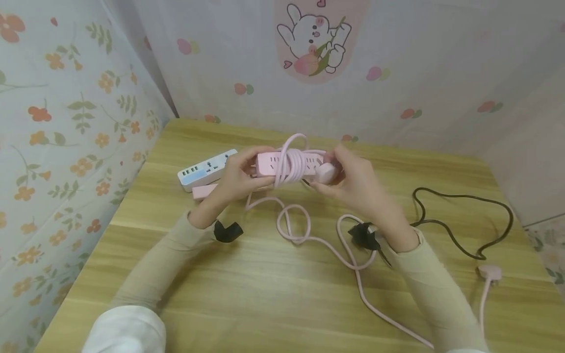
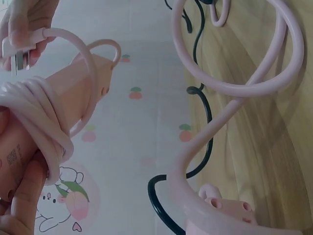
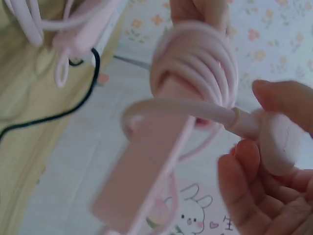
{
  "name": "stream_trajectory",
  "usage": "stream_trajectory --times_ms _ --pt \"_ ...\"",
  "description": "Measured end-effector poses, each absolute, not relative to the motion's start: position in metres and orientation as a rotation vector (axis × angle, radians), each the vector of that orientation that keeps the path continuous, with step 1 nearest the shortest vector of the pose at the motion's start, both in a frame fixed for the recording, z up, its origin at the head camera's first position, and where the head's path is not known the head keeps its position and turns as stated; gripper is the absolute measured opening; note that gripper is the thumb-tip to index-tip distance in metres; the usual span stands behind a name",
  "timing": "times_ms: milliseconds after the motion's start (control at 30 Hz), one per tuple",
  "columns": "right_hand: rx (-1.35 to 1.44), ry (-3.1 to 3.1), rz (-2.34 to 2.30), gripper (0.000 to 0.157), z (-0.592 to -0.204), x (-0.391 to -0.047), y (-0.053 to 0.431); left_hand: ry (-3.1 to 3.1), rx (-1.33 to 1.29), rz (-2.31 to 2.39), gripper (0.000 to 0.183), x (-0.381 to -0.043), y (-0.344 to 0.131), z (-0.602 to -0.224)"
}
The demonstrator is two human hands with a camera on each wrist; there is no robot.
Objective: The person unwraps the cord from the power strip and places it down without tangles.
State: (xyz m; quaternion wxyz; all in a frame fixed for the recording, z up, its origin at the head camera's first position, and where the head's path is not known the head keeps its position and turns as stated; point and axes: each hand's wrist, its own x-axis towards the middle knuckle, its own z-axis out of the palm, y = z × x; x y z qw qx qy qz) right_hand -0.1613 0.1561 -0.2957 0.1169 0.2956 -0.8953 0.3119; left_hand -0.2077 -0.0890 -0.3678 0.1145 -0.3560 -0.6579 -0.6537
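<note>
My left hand grips one end of a pink power strip, which is raised above the table. Its own pink cord is wound around its middle in several turns. At the strip's other end, my right hand pinches the cord's plug between thumb and fingers. Metal prongs on the plug point toward the strip in the left wrist view. From the plug, a length of cord arcs over the strip in the right wrist view.
Behind my left hand lie a white power strip and a second pink power strip. A loose pink cord loops across the wooden table. On the right are a black cord and another pink plug. Patterned curtains border the table.
</note>
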Motion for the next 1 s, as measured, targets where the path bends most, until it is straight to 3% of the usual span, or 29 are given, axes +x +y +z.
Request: stream_trajectory --times_ms 200,533,667,833,1000 --pt "1.043 -2.357 0.801 0.047 -0.327 -0.147 0.159 -1.863 -0.958 -1.920 0.048 -0.206 -0.092 -0.366" --pt "1.307 -2.294 0.919 0.035 -0.381 -0.172 0.168 -1.811 -0.776 -2.114 0.050 -0.201 -0.096 -0.356" --pt "1.207 -2.251 1.125 0.034 -0.392 -0.187 0.173 -1.805 -0.748 -2.201 0.049 -0.198 -0.099 -0.356" --pt "0.930 -2.051 1.723 0.027 -0.400 -0.194 0.182 -1.763 -0.773 -2.278 0.048 -0.197 -0.105 -0.355" --pt "0.618 -1.728 2.192 0.035 -0.389 -0.195 0.192 -1.687 -0.911 -2.343 0.049 -0.199 -0.109 -0.354"
